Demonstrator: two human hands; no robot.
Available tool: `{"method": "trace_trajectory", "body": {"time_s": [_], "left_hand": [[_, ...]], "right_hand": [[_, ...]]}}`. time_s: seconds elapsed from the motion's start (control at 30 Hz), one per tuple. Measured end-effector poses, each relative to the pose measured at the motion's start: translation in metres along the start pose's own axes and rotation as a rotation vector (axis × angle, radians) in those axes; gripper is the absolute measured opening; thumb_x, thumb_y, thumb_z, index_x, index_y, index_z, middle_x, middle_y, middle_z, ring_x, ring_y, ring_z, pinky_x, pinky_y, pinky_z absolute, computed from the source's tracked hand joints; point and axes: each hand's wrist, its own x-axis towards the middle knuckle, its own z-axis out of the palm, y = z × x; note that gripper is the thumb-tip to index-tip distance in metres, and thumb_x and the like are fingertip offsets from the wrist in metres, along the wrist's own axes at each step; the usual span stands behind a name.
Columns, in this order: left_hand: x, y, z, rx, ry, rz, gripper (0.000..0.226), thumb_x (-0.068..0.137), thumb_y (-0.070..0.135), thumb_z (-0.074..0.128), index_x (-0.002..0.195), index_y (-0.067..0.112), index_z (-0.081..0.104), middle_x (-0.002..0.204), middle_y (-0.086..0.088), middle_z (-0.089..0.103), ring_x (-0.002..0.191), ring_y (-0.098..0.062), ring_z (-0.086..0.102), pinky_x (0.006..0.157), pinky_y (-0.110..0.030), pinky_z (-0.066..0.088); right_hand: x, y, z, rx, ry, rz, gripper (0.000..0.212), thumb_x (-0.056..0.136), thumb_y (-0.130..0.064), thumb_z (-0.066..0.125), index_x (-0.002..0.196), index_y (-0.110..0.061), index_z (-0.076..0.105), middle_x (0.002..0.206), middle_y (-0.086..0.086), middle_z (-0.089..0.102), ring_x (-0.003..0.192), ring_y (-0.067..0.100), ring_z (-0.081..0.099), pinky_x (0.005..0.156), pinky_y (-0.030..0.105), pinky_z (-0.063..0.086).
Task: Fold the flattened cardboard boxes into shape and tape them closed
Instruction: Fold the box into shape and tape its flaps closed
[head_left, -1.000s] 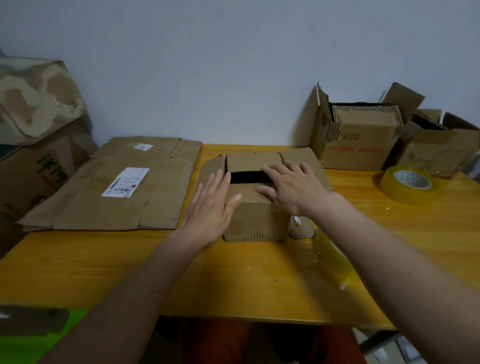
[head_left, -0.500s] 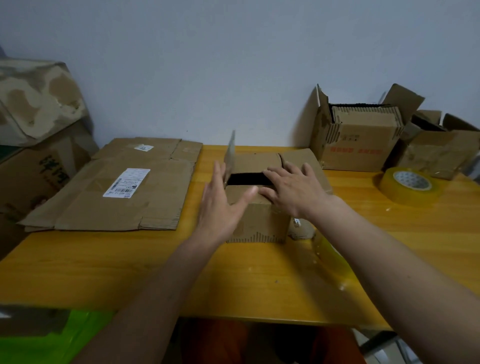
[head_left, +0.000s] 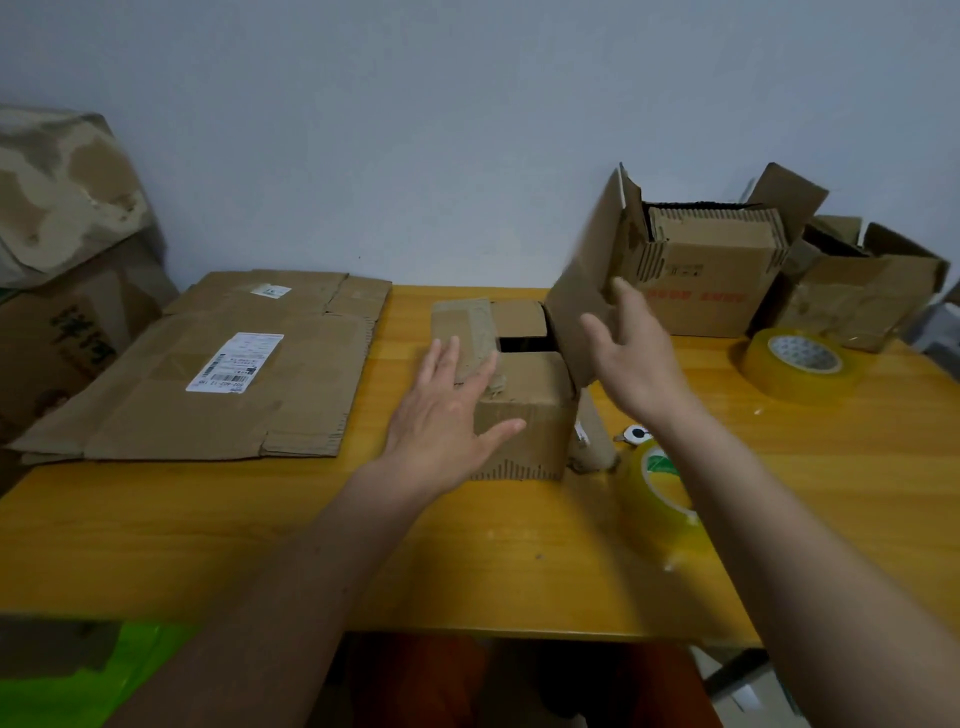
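Head view, small box (head_left: 524, 410) between flat left hand (head_left: 447, 415), right hand (head_left: 631, 358)

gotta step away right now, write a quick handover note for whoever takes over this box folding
Left hand: open, fingers flat on the left top flap of the small box, pressing it down.
Right hand: open, fingers behind the right top flap, which stands tilted upward, not yet folded in.
The small box sits mid-table; a dark gap shows between its end flaps.
One tape roll lies just right of the box, another further right. A flattened box lies to the left.
Done: box shaped, left flap down.
Left: fold the right flap, tape the seam, then do the flattened box.
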Motion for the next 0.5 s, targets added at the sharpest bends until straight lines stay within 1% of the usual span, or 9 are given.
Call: {"method": "trace_trajectory", "body": {"time_s": [0.07,0.1,0.13,0.2,0.23,0.3,0.4,0.5], "left_hand": [[0.0,0.002,-0.001,0.025,-0.009,0.001,0.078,0.085,0.072,0.041,0.148,0.051,0.002,0.161,0.001,-0.015,0.147,-0.02,-0.016,0.116,-0.047,0.018],[0.0,0.003,-0.001,0.038,-0.011,0.007,0.077,0.085,0.072,0.043,0.148,0.052,0.003,0.161,-0.001,-0.015,0.148,-0.021,-0.016,0.116,-0.048,0.018],[-0.001,0.003,-0.001,0.05,-0.012,0.017,0.078,0.085,0.07,0.045,0.148,0.051,0.005,0.162,-0.003,-0.014,0.148,-0.022,-0.016,0.116,-0.048,0.019],[-0.002,0.003,0.001,0.061,0.0,0.033,0.079,0.085,0.067,0.049,0.15,0.047,0.008,0.162,-0.006,-0.012,0.148,-0.024,-0.014,0.116,-0.047,0.019],[-0.002,0.002,0.002,0.06,0.01,0.036,0.081,0.085,0.066,0.052,0.151,0.044,0.009,0.162,-0.007,-0.011,0.148,-0.024,-0.014,0.116,-0.046,0.02],[-0.004,0.0,0.003,0.065,0.024,0.04,0.086,0.085,0.064,0.054,0.153,0.037,0.008,0.162,-0.007,-0.01,0.148,-0.023,-0.014,0.116,-0.044,0.02],[-0.005,-0.002,0.005,0.087,0.04,0.048,0.095,0.084,0.066,0.053,0.155,0.026,0.004,0.162,-0.008,-0.009,0.148,-0.023,-0.013,0.116,-0.039,0.009],[-0.007,0.001,0.004,0.084,0.036,0.054,0.097,0.084,0.067,0.052,0.155,0.023,0.002,0.162,-0.007,-0.01,0.148,-0.022,-0.015,0.109,-0.033,-0.004]], "right_hand": [[-0.009,-0.005,0.013,-0.011,-0.111,-0.128,0.048,0.1,-0.026,0.046,0.145,-0.016,0.035,0.144,0.004,0.046,0.132,0.022,0.043,0.108,0.039,0.037],[-0.013,-0.006,0.019,-0.045,-0.181,-0.163,0.047,0.1,-0.028,0.045,0.145,-0.018,0.037,0.146,0.003,0.044,0.133,0.021,0.041,0.109,0.039,0.035],[-0.016,-0.005,0.026,-0.107,-0.24,-0.182,0.048,0.099,-0.031,0.045,0.146,-0.02,0.036,0.149,0.002,0.039,0.136,0.02,0.036,0.112,0.039,0.031],[-0.018,0.001,0.036,-0.276,-0.297,-0.197,0.053,0.099,-0.038,0.042,0.148,-0.023,0.03,0.157,0.0,0.024,0.145,0.021,0.017,0.118,0.04,0.019],[-0.019,0.004,0.039,-0.343,-0.309,-0.204,0.055,0.099,-0.042,0.041,0.149,-0.024,0.029,0.159,-0.001,0.019,0.147,0.022,0.01,0.119,0.042,0.015],[-0.022,0.01,0.042,-0.403,-0.322,-0.235,0.056,0.096,-0.046,0.041,0.147,-0.025,0.031,0.16,0.001,0.015,0.148,0.022,0.002,0.119,0.044,0.013],[-0.022,0.018,0.041,-0.365,-0.304,-0.252,0.053,0.094,-0.049,0.041,0.143,-0.027,0.038,0.159,0.004,0.017,0.148,0.023,0.003,0.118,0.039,0.006],[-0.022,0.022,0.043,-0.331,-0.279,-0.267,0.044,0.097,-0.045,0.036,0.137,-0.028,0.044,0.157,0.006,0.023,0.146,0.024,0.011,0.118,0.034,0.005]]}}
